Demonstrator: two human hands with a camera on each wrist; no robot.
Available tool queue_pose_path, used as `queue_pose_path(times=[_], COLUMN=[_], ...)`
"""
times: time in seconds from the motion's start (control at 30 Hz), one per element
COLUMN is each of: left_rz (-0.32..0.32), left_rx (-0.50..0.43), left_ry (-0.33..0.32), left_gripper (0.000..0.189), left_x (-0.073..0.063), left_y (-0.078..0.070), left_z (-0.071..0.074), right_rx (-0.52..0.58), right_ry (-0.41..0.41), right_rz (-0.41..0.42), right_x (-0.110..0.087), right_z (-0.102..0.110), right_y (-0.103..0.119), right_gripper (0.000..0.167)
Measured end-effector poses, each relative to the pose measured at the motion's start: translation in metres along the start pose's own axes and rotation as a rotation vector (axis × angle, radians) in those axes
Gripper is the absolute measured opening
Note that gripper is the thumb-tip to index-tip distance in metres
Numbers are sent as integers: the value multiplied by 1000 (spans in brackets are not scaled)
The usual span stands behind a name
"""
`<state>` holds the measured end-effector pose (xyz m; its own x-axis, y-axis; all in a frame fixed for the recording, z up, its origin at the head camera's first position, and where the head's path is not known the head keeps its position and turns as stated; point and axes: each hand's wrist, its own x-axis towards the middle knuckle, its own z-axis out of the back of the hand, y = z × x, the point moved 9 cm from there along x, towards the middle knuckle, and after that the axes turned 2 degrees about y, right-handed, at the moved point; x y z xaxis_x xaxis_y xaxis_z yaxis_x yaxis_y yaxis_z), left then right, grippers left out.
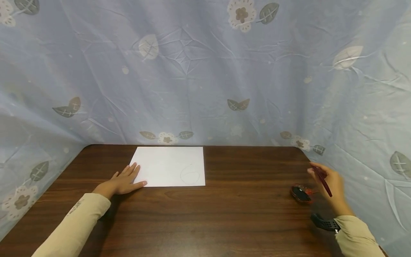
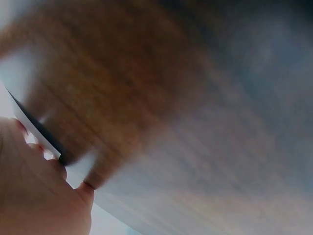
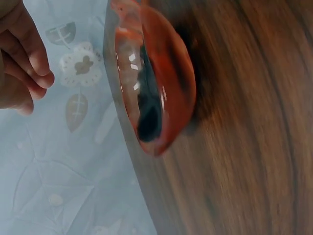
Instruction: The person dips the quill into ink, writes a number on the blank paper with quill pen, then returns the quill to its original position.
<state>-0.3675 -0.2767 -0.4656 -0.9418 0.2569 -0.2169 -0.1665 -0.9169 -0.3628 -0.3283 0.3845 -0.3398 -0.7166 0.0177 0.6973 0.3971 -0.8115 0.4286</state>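
A sheet of white paper (image 1: 163, 159) lies at the table's far edge, with a faint round line drawn at its lower right. My left hand (image 1: 123, 181) rests on its left edge, fingers spread and straight; the left wrist view shows part of this hand (image 2: 44, 181). At the table's right edge, my right hand (image 1: 334, 185) pinches a slim dark red pen-like stick (image 1: 326, 186), slanted, its working tip hidden. Just left of that hand stands a small red glossy dish (image 3: 178, 83) with dark liquid (image 3: 149, 112) inside. In the right wrist view the fingers (image 3: 34, 58) are bent together.
The brown wooden table (image 1: 205, 221) has rounded far corners. Pale blue patterned cloth (image 1: 199, 89) hangs behind and along both sides, close to the table's edges. A dark watch-like band (image 1: 324, 223) is on the right wrist.
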Motion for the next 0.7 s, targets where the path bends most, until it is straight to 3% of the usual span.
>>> queue_pose_path(times=[0.13,0.2,0.3,0.47,0.53,0.63,0.7], left_rz=[-12,-9,-10,-5,-5,-17,-17], left_rx=[-2,3,6,-5,-7,-12,-7], left_ry=[-4,-5,-8,-5,-5,-8,-10], left_gripper=[105,106,107,110,110,107,104], left_x=[4,5,6,5,6,5,5], left_y=[4,6,6,7,8,7,5], left_z=[-2,-3,-4,-4,-5,-4,-3], right_rx=[21,130,371,931,1150,1354,1401], right_ry=[24,74,154,239,258,285,295], right_rz=[67,66,-5,-179,-211,-219,-228], right_x=[-1,-1,-3,-6,-6,-5,-3], right_z=[1,-2,-8,-22,-26,-29,-31], right_y=[-2,-5,-10,-17,-14,-8,-6], right_gripper=[32,35,40,41,41,43,44])
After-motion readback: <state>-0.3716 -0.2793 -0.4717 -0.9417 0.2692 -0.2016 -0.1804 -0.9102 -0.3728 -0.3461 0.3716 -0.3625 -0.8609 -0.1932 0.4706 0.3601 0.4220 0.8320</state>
